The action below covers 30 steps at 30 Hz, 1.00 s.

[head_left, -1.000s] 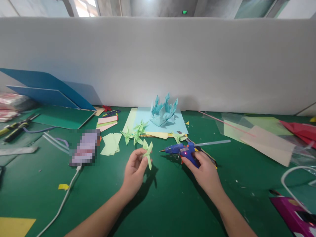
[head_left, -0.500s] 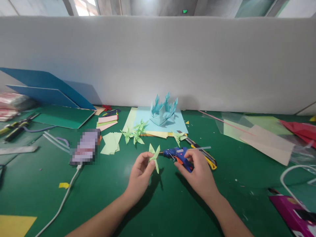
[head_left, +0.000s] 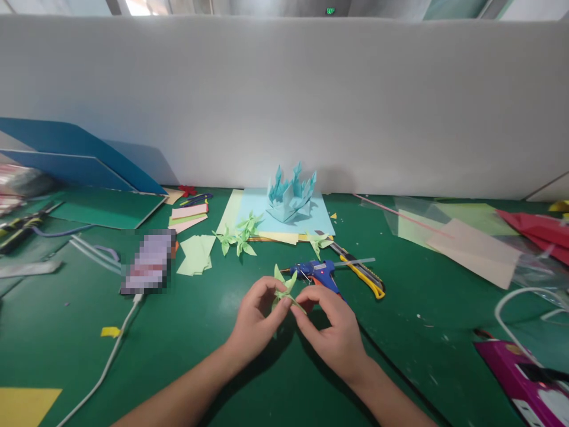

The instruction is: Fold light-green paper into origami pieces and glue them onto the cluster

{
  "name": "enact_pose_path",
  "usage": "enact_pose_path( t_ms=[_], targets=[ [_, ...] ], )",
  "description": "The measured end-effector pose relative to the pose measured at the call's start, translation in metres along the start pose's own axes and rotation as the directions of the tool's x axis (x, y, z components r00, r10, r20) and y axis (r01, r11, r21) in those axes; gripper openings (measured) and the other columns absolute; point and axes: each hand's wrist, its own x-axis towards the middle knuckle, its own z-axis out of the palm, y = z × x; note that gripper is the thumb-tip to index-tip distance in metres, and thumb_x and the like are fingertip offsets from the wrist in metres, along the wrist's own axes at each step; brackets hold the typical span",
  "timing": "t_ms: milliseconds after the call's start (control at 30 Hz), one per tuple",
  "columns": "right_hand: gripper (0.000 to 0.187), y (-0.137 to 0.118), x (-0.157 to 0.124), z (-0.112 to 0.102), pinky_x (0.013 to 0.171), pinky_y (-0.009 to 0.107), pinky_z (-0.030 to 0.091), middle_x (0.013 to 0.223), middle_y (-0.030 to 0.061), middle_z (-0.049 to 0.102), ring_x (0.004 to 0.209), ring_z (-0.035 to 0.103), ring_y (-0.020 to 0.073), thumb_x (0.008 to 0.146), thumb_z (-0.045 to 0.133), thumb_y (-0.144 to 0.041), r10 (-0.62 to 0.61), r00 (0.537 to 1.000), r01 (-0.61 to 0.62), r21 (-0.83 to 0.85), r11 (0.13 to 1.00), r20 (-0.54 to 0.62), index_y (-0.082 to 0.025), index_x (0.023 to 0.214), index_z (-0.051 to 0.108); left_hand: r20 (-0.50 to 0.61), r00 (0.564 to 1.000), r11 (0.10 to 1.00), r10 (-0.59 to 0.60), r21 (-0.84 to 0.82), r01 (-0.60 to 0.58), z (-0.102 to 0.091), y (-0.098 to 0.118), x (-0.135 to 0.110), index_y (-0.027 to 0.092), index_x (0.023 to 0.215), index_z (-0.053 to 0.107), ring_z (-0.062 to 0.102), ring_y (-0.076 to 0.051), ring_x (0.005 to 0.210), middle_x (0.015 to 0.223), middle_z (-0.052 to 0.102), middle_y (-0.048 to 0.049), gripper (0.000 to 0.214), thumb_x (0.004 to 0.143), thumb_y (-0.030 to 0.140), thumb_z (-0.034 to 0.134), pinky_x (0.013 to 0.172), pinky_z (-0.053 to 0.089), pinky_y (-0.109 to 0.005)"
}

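Observation:
My left hand (head_left: 254, 317) pinches a light green folded paper flower (head_left: 288, 289) near its centre. One of its lower petals lies between the thumb and fingertips of my right hand (head_left: 335, 335), which are closed on it. Just behind my hands a blue glue gun (head_left: 326, 273) rests on the table with a clear glue stick (head_left: 355, 262) in its back. Several similar green flowers (head_left: 242, 237) lie farther back on the left, and a single green flower (head_left: 319, 243) lies behind the glue gun. Fingers hide part of the held flower.
A blue origami basket (head_left: 288, 204) stands on stacked paper at the back. A yellow utility knife (head_left: 364, 276) lies right of the glue gun. Green paper pieces (head_left: 195, 255) and a phone (head_left: 149, 261) with a white cable are left. A grey partition (head_left: 284, 107) closes off the back.
My right hand has left the glue gun, moved left and taken hold of a petal of the flower. The flower has tilted and come slightly lower in my left hand.

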Motion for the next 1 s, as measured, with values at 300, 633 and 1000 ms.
enact_pose_path(
  t_ms=[300,633,1000],
  targets=[
    [0.007,0.004,-0.001,-0.001,0.058,0.024,0.049,0.069,0.0002,0.061,0.060,0.057,0.0125,0.083,0.051,-0.017,0.071,0.997,-0.071,-0.013,0.997,-0.037,-0.020,0.078,0.056,0.074,0.996,0.986,0.059,0.149,-0.070,-0.005,0.002,0.000,0.018,0.076,0.060,0.050,-0.014,0.068,0.073,0.056,-0.0018,0.007,0.075,0.025,0.063,0.062,0.041,-0.024],
    [0.023,0.013,0.000,-0.006,0.069,0.031,0.052,0.086,0.0053,0.071,0.076,0.066,0.0182,0.089,0.049,-0.019,-0.121,0.986,0.137,-0.140,0.981,0.117,-0.022,0.109,0.060,0.086,0.996,0.987,-0.035,0.161,0.021,-0.006,0.009,0.005,0.018,0.067,0.061,0.052,-0.014,0.065,0.068,0.058,-0.0018,0.006,0.070,0.022,0.064,0.060,0.042,-0.024],
    [0.018,0.014,0.000,-0.006,0.065,0.032,0.051,0.085,0.0060,0.071,0.075,0.065,0.0206,0.090,0.047,-0.019,-0.099,0.979,0.133,-0.192,0.972,0.180,-0.020,0.101,0.061,0.149,0.989,0.954,-0.022,0.299,-0.024,-0.009,0.008,0.007,0.019,0.068,0.060,0.050,-0.014,0.061,0.067,0.058,-0.0009,0.004,0.072,0.018,0.059,0.057,0.040,-0.024]
  ],
)
